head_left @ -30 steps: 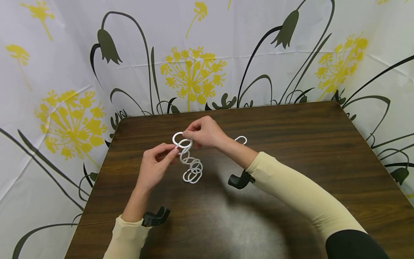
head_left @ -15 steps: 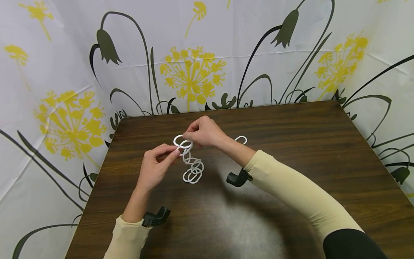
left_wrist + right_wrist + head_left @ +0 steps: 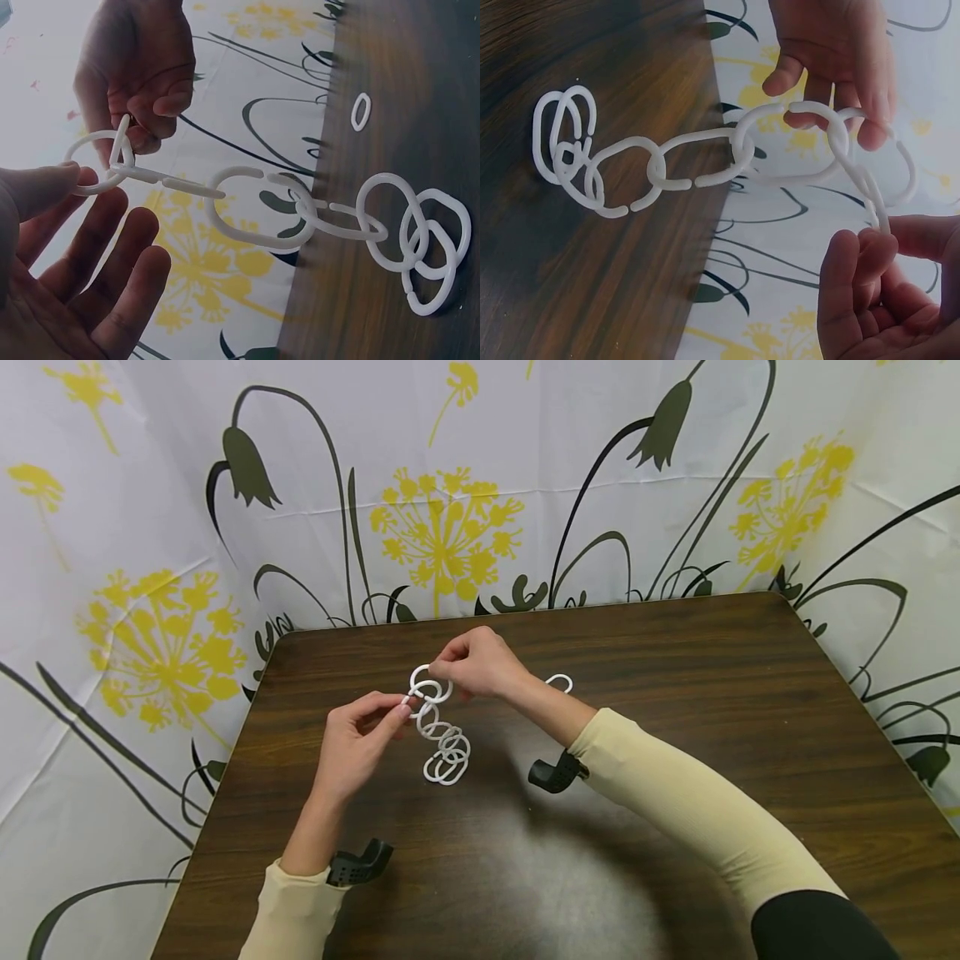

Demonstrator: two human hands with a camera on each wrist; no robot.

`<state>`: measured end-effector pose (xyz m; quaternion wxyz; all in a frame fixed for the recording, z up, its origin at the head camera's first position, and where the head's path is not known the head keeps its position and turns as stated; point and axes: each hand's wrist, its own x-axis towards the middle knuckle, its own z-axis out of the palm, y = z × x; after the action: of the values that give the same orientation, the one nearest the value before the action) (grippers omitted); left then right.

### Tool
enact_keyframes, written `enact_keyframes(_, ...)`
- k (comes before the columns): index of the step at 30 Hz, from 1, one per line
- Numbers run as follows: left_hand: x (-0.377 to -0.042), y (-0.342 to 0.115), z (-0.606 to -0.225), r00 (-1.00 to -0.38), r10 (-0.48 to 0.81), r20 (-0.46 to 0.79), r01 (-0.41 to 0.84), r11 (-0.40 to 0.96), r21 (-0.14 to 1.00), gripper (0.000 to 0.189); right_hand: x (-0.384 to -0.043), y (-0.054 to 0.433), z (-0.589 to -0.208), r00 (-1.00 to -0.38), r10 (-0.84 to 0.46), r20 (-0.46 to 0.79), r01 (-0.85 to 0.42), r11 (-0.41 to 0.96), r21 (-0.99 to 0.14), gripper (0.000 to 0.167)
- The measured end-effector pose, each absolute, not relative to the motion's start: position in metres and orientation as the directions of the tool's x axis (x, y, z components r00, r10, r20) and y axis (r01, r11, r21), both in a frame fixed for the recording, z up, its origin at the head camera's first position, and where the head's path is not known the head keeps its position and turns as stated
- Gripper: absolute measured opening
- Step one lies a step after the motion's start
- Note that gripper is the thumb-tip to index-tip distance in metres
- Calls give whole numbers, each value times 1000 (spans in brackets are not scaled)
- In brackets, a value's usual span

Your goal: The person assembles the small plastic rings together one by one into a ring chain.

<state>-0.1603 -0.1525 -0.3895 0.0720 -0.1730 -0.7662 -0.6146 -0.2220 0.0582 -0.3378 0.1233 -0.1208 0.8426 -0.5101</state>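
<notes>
A chain of white plastic C-shaped links (image 3: pixel 259 240) hangs between my hands, its lower end piled on the brown table. My left hand (image 3: pixel 354 742) pinches a link near the chain's top between thumb and index finger; its other fingers spread loosely in the left wrist view. Just above and to the right, my right hand (image 3: pixel 483 663) pinches another top link with thumb and fingertips. The right wrist view shows these upper links (image 3: pixel 840 146) crossing and overlapping; whether every one is joined I cannot tell. Small gaps show in several links.
A loose white link (image 3: pixel 571 682) lies on the wooden table (image 3: pixel 675 693) beyond the right forearm, partly hidden by it. Behind the table's far edge hangs a white cloth (image 3: pixel 300 543) with yellow and dark green flowers. Both wrists wear black camera mounts (image 3: pixel 360 863).
The top links have turned and shifted slightly right and up, with my right hand moving a little right. My left hand has moved slightly left. The lower chain still rests on the table.
</notes>
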Motion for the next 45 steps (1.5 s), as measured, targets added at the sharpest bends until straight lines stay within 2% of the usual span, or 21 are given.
enact_keyframes(5,-160,-154,-391,-933,176,314,345,189,919,14,-222,61,-339,-949,-310,-59,-70,391,-918,16)
enact_keyframes(13,-159,-156,-394,-941,170,293,324,194,926,15,-219,59,-340,-940,-334,-65,26,120,-992,13)
enact_keyframes(18,-159,-156,-395,-944,161,288,317,200,927,16,-217,58,-340,-939,-341,-36,23,43,-999,12)
enact_keyframes(30,-162,-154,-391,-929,139,343,362,159,918,16,-211,55,-345,-938,-347,20,-8,-35,-999,9)
enact_keyframes(36,-163,-148,-385,-945,106,310,324,162,932,23,-210,57,-346,-935,-353,29,-20,-31,-999,7)
enact_keyframes(45,-165,-138,-385,-949,63,309,313,72,947,24,-209,60,-351,-923,-384,28,-16,-35,-999,7)
